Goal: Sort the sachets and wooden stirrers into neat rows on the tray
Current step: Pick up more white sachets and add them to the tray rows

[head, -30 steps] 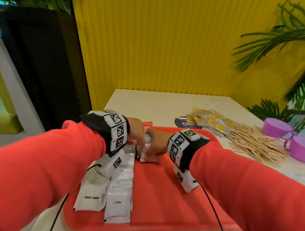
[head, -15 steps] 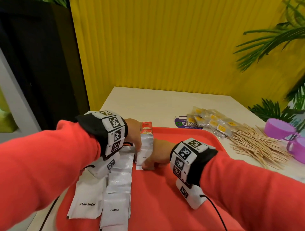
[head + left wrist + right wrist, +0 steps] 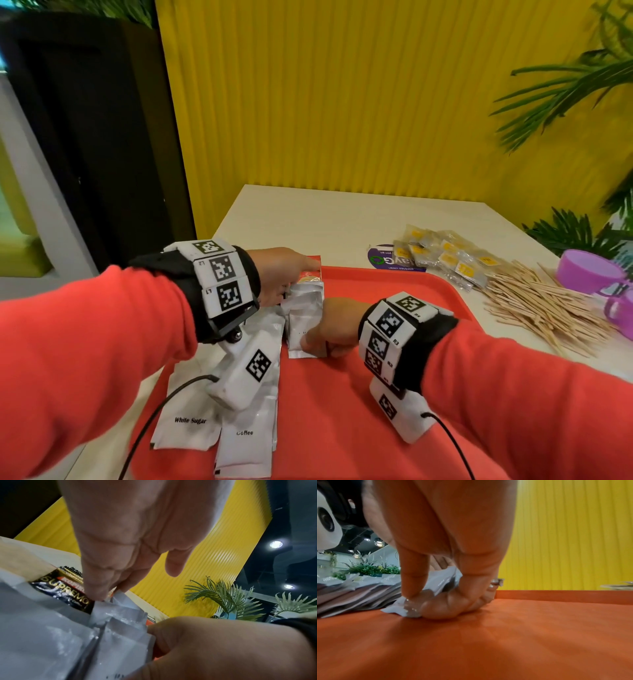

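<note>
I see a short row of silver sachets [image 3: 306, 318] lying on the far left part of the red tray [image 3: 359, 411], with a red sachet [image 3: 310, 270] at its far end. My right hand [image 3: 334, 329] sits at the near end of that row, its fingers [image 3: 412, 577] curled, thumb and forefinger pinching the corner of the nearest sachet against the tray floor. My left hand [image 3: 279, 274] reaches over the far end; its fingers [image 3: 96, 588] point down with their tips touching the top edge of a silver sachet, just beside a black sachet [image 3: 67, 589] marked Supremo. They look nearly straight and I see no real clasp. Left of this row, a longer overlapping line of white sachets [image 3: 246, 435] runs toward me, the nearest reading Coffee, with a White Sugar sachet [image 3: 190, 421] beside it hanging over the tray's left edge. On the pale tabletop [image 3: 325, 219] right of the tray lie a loose heap of wooden stirrers [image 3: 537, 305], clear packets with yellow labels [image 3: 445, 257], and purple cups [image 3: 592, 270].
</note>
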Available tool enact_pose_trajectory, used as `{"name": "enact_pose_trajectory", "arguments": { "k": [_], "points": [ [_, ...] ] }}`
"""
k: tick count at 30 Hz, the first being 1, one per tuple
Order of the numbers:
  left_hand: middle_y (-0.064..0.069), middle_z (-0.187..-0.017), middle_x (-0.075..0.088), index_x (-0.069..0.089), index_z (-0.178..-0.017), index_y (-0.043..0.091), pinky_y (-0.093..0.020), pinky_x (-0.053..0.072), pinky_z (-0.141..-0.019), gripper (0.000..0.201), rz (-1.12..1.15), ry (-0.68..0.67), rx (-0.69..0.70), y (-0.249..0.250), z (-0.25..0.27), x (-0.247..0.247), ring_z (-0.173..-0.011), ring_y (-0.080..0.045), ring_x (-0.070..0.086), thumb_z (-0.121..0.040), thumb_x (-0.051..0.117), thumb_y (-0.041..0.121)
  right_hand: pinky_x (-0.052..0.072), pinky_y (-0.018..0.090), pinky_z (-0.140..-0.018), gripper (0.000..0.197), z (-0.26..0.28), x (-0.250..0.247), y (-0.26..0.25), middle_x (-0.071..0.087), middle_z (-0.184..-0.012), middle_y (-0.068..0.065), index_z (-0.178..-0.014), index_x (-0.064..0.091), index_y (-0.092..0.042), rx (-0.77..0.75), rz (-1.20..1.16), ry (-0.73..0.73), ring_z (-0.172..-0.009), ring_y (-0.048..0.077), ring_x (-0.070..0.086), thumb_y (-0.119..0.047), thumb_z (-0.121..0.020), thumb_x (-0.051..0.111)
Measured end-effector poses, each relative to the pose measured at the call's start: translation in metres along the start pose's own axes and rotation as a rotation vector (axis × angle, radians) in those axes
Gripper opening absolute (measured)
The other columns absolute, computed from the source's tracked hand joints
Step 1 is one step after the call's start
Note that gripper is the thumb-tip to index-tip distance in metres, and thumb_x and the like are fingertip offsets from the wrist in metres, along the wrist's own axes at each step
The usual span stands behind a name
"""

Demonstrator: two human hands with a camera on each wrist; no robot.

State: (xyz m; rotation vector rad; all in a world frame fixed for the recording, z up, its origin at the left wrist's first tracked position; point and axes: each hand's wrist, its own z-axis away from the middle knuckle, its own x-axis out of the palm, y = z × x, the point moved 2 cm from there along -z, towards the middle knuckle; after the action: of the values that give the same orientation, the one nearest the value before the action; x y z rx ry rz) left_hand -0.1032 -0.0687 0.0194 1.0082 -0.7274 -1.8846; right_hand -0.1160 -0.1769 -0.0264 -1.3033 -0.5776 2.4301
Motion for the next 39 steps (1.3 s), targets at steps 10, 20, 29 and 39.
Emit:
{"name": "enact_pose_trajectory", "arguments": {
  "k": [10, 20, 29, 39],
  "points": [
    [-0.012, -0.154, 0.021, 0.023, -0.147, 0.01, -0.03, 0.031, -0.093, 0.063, 0.032, -0.008, -0.009, -0.002, 0.005, 0.005, -0.143, -0.025, 0.019, -0.097, 0.038, 0.046, 0.036, 0.022, -0.056, 0.018, 0.014, -0.013, 0.001, 0.046, -0.067, -0.002, -0.068, 0.051, -0.011, 0.002, -0.151, 0.1, -0.062, 0.014, 0.045, -0.012, -0.085, 0.057],
    [-0.009, -0.158, 0.001, 0.006, -0.151, 0.013, -0.047, 0.004, -0.118, 0.074, 0.243, -0.002, -0.01, -0.003, 0.003, 0.003, -0.146, -0.027, 0.0, -0.095, 0.029, 0.056, 0.044, 0.022, -0.054, 0.021, 0.013, -0.007, 0.004, 0.051, -0.076, 0.0, -0.108, 0.054, -0.009, 0.059, -0.932, 0.062, -0.059, 0.01, 0.052, -0.025, -0.097, 0.046],
    [-0.01, -0.158, -0.009, 0.003, -0.151, 0.021, -0.054, 0.002, -0.115, 0.078, 0.347, -0.023, -0.01, -0.002, -0.007, 0.009, -0.145, -0.033, -0.007, -0.091, 0.034, 0.061, 0.049, 0.022, -0.061, 0.049, 0.009, -0.004, 0.003, 0.056, -0.095, 0.0, -0.133, 0.043, -0.013, 0.05, -1.029, -0.036, -0.077, 0.011, 0.059, -0.046, -0.098, 0.033],
    [-0.006, -0.159, 0.001, 0.013, -0.15, 0.026, -0.053, 0.009, -0.116, 0.077, 0.293, -0.024, 0.015, -0.003, -0.016, 0.012, -0.146, -0.028, 0.008, -0.088, 0.036, 0.065, 0.034, 0.032, -0.06, 0.044, -0.009, -0.016, 0.002, 0.043, -0.082, 0.002, -0.113, 0.051, -0.019, 0.043, -1.056, 0.008, -0.065, 0.015, 0.038, -0.054, -0.095, 0.032]
  ]
}}
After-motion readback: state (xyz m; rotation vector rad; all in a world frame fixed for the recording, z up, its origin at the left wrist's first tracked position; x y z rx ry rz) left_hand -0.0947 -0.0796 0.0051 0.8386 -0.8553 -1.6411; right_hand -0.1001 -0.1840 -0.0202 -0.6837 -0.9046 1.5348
